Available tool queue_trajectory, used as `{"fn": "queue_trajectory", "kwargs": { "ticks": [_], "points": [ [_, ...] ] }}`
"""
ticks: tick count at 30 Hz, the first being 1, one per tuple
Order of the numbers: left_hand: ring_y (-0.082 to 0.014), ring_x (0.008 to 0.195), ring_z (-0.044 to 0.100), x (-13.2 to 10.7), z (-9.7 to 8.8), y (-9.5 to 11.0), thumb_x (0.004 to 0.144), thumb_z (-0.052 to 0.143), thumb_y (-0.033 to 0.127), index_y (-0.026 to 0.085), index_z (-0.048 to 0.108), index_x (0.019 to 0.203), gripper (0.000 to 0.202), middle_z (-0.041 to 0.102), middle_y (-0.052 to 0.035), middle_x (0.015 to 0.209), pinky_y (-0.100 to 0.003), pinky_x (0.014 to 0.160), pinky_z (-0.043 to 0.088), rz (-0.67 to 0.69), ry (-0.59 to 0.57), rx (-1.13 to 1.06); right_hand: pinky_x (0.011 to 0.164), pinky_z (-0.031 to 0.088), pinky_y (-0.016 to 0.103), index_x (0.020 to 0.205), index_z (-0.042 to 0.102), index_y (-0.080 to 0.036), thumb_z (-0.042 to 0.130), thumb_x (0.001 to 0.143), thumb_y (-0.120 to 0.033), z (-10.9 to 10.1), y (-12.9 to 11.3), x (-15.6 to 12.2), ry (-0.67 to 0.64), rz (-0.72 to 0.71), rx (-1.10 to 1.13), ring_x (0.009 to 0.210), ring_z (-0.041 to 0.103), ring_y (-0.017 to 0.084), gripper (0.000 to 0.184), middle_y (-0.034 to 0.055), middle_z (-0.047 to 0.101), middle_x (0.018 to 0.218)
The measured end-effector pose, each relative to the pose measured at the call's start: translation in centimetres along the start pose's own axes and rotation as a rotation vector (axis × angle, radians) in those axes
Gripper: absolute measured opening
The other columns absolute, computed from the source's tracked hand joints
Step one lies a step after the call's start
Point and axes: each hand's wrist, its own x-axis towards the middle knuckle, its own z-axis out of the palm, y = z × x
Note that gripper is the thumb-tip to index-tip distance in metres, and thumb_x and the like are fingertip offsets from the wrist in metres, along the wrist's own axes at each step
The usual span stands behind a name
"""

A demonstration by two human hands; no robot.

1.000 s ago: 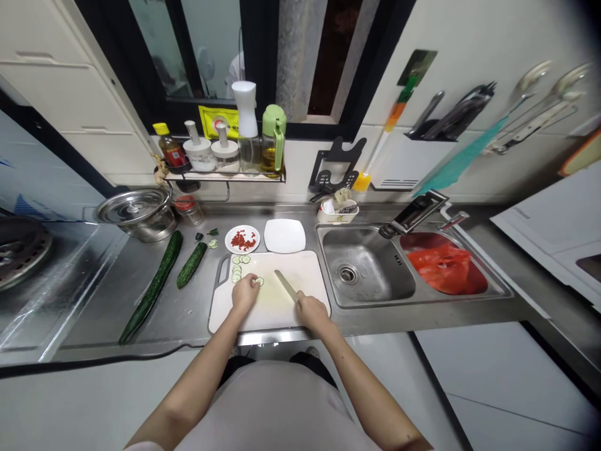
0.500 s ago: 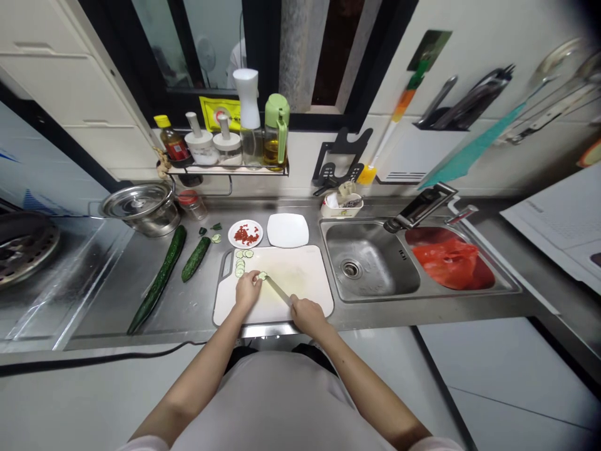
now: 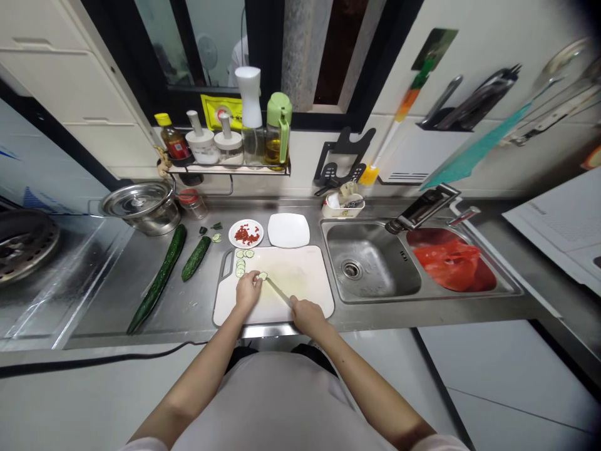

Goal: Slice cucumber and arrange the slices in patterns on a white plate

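Note:
On the white cutting board [image 3: 305,294] my left hand [image 3: 247,290] curls its fingertips over a small pile of cucumber slices [image 3: 261,275]. My right hand [image 3: 305,314] is closed round the handle of a knife [image 3: 278,290], whose blade tip rests against that pile. More cucumber slices [image 3: 241,262] lie in a row at the board's far left corner.
A long cucumber [image 3: 157,280] and a half cucumber [image 3: 196,258] lie left of the board. Behind it stand a plate of chopped red pepper [image 3: 246,233] and an empty white plate [image 3: 288,230]. A pot [image 3: 139,207] sits far left. The sink [image 3: 370,266] is right.
The knife swung left from the board's middle until its blade met the slices under my left hand. Since half a second ago the hands have hardly moved.

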Motion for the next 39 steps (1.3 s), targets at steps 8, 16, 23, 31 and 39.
{"fn": "queue_trajectory", "kwargs": {
  "ticks": [8, 16, 23, 31, 39],
  "points": [
    [-0.0199, 0.086, 0.062, 0.0, 0.1, 0.0, 0.083, 0.049, 0.024, 0.019, 0.067, 0.106, 0.03, 0.069, -0.0066, 0.091, -0.031, 0.08, 0.046, 0.006, 0.025, 0.005, 0.07, 0.043, 0.031, 0.114, 0.048, -0.016, 0.037, 0.087, -0.011, -0.4, -0.4, 0.2, -0.051, -0.002, -0.006, 0.092, 0.065, 0.025, 0.029, 0.0153, 0.067, 0.096],
    [-0.0197, 0.084, 0.062, 0.2, -0.2, 0.4, 0.082, 0.048, 0.022, 0.019, 0.068, 0.105, 0.03, 0.069, -0.0061, 0.088, -0.03, 0.079, 0.046, -0.016, 0.004, 0.045, 0.072, 0.045, 0.032, 0.115, 0.048, -0.016, 0.038, 0.088, -0.011, -0.4, -0.5, 0.6, -0.054, -0.004, 0.003, 0.093, 0.065, 0.026, 0.029, 0.0149, 0.067, 0.097],
    [-0.0199, 0.084, 0.062, 0.2, -0.2, 0.4, 0.082, 0.049, 0.023, 0.02, 0.068, 0.105, 0.029, 0.068, -0.0049, 0.083, -0.03, 0.078, 0.045, -0.007, 0.006, 0.053, 0.072, 0.045, 0.033, 0.114, 0.048, -0.015, 0.037, 0.088, -0.01, -1.0, -0.7, 0.7, -0.064, -0.01, 0.004, 0.093, 0.065, 0.026, 0.029, 0.0155, 0.067, 0.098],
    [-0.02, 0.084, 0.061, 0.2, -0.3, 0.5, 0.082, 0.048, 0.021, 0.02, 0.067, 0.104, 0.029, 0.068, -0.0045, 0.083, -0.029, 0.077, 0.044, -0.003, -0.001, 0.061, 0.074, 0.047, 0.032, 0.116, 0.047, -0.015, 0.036, 0.086, -0.007, -1.3, -1.4, 1.6, -0.045, -0.026, -0.018, 0.095, 0.065, 0.024, 0.033, 0.0151, 0.067, 0.099],
    [-0.02, 0.085, 0.062, 0.2, -0.4, 0.5, 0.082, 0.049, 0.02, 0.02, 0.068, 0.104, 0.029, 0.069, -0.0053, 0.087, -0.03, 0.079, 0.045, -0.011, 0.001, 0.056, 0.074, 0.048, 0.033, 0.117, 0.047, -0.014, 0.036, 0.085, -0.005, -1.5, -1.6, 2.1, -0.045, -0.034, -0.032, 0.097, 0.065, 0.024, 0.035, 0.0161, 0.067, 0.099]
  ]
}}
